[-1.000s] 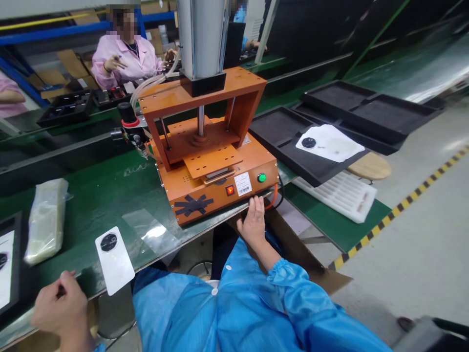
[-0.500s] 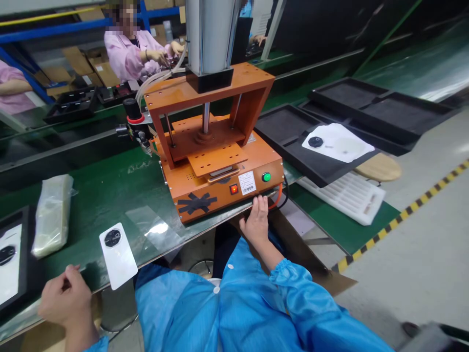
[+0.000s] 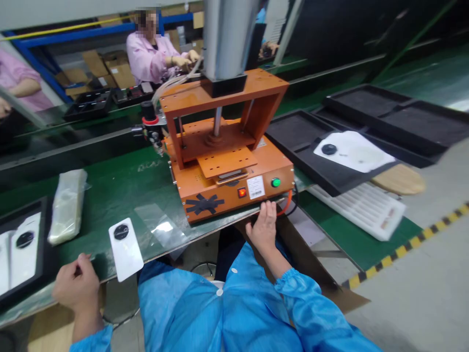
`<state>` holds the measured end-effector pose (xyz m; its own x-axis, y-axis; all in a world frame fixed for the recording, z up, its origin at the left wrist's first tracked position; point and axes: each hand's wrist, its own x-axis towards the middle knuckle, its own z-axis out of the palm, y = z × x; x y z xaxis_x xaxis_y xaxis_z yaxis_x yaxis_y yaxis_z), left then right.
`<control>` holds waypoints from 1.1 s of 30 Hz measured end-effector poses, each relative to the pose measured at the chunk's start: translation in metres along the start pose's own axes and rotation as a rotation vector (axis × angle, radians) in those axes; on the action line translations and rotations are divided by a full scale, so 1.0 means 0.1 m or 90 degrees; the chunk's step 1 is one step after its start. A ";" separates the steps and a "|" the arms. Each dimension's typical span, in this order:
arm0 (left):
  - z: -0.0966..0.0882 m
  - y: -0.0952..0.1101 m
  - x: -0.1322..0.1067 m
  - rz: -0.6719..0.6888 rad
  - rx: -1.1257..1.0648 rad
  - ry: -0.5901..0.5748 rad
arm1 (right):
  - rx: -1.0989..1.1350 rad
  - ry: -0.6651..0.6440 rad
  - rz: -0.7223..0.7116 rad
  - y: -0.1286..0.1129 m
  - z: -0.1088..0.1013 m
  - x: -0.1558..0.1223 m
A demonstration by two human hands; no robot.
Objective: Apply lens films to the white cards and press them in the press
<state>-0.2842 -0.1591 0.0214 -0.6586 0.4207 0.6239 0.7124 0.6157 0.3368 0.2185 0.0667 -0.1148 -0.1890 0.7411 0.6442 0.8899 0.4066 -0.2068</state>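
The press (image 3: 227, 154) looks partway through its work, its plate apparently lowered over a thin piece (image 3: 232, 175), while a white panel (image 3: 126, 254) lies outside it, overhanging the table edge (image 3: 205, 231), seemingly still to be done. The left hand (image 3: 76, 282), curled loosely with nothing visible inside, is near that panel; the right hand (image 3: 264, 227) rests open-fingered at the edge below the press.

Soft overhead-like brightness, glare on clear film (image 3: 164, 227), blurry right side
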 end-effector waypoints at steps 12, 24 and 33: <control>-0.62 0.64 -1.17 -0.148 -0.259 -0.104 | 0.367 -0.032 -0.195 -1.07 -0.77 0.08; -0.68 0.64 -1.32 -0.425 -0.461 -0.330 | 0.416 -0.189 -0.403 -1.74 -0.73 0.28; -0.40 0.91 -1.34 -0.606 -0.723 -0.442 | 0.608 -0.360 -0.270 -2.00 -0.95 0.32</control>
<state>-0.1218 -0.1864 -0.0032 -0.6913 0.5930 -0.4129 -0.3951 0.1683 0.9031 0.0739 -0.0411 0.0172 -0.7641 0.4844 0.4261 0.0877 0.7323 -0.6753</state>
